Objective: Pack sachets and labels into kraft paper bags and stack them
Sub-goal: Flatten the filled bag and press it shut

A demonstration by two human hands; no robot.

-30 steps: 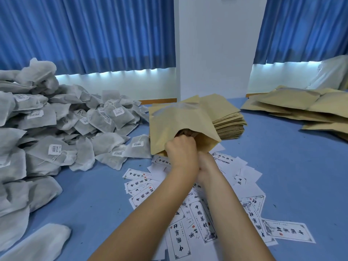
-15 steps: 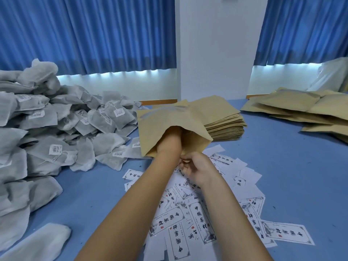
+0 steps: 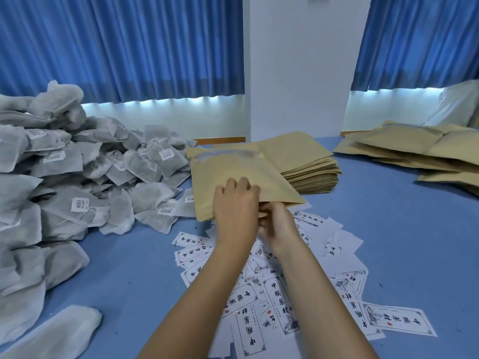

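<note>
Both hands, left [image 3: 234, 203] and right [image 3: 278, 224], grip a bag's [image 3: 233, 172] mouth (contents hidden); next, probably stacking.

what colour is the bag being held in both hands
Kraft tan-brown, plain with no print, on the held bag; the head view shows it best.

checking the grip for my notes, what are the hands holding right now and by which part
Both hands hold one kraft paper bag at its near, open edge: the left hand lies on top there, the right hand is at the mouth from below.
</note>
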